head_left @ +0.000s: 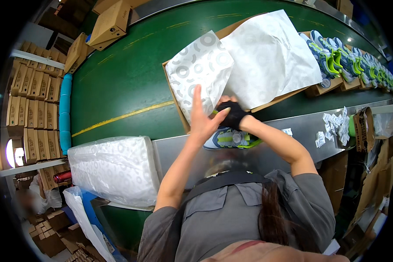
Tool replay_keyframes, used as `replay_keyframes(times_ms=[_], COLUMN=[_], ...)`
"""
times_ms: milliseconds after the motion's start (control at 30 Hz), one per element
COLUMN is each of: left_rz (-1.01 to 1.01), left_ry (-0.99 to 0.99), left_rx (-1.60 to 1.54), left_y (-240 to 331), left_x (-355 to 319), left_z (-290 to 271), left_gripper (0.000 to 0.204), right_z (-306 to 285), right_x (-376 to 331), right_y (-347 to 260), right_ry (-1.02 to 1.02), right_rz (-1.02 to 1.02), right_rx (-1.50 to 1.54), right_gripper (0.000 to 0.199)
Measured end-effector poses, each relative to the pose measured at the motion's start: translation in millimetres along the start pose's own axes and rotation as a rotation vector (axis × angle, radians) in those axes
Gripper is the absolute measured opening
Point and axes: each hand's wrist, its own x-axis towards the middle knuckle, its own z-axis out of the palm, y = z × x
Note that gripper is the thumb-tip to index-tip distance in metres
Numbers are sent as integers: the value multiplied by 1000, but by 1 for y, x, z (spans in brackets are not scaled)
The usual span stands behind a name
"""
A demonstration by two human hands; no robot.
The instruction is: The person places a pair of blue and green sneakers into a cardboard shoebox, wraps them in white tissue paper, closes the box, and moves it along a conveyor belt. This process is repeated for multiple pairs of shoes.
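An open cardboard shoe box point(177, 104) lies on the green conveyor belt point(126, 78), lined with white tissue paper printed with grey rings point(201, 67); a plainer white sheet point(270, 56) spreads over its right side. My left hand point(203, 120) is flat, fingers together, pressed against the folded tissue at the box's near edge. My right hand point(233, 114), in a black fingerless glove, grips the blue, white and lime sneaker point(229, 139) at the box's near rim.
A wrapped stack of tissue paper point(115, 168) lies at the left on the steel ledge point(292, 131). More sneakers on boxes point(336, 61) line the belt at right. Paper tags point(334, 124) lie on the ledge. Stacked cardboard boxes point(35, 96) fill the left.
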Motion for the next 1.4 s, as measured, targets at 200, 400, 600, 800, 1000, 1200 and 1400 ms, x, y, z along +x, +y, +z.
replay_keyframes(times_ms=[200, 400, 600, 800, 1000, 1200, 1400], left_rz=[91, -32, -576, -885, -1060, -770, -701], left_ry=[-509, -557, -347, -45, -437, 117, 146], left_rx=[136, 452, -481, -831, -387, -625, -111], left_y=[-15, -30, -7, -81, -95, -103, -167], left_x=[-77, -74, -28, 68, 80, 26, -8], left_z=[1, 38, -12, 44, 35, -48, -65], left_gripper=[70, 72, 59, 65, 78, 47, 57], right_z=[-89, -109, -106, -69, -52, -33, 17], right_x=[-68, -94, -141, -127, -75, -41, -37], right_y=[21, 12, 29, 42, 37, 25, 20], right_ry=[504, 618, 619, 437, 527, 559, 238], right_rz=[99, 57, 354, 664, 1025, 200, -31], right_rx=[-48, -87, -56, 819, 1051, -38, -504], right_gripper=[21, 17, 18, 58, 56, 49, 57])
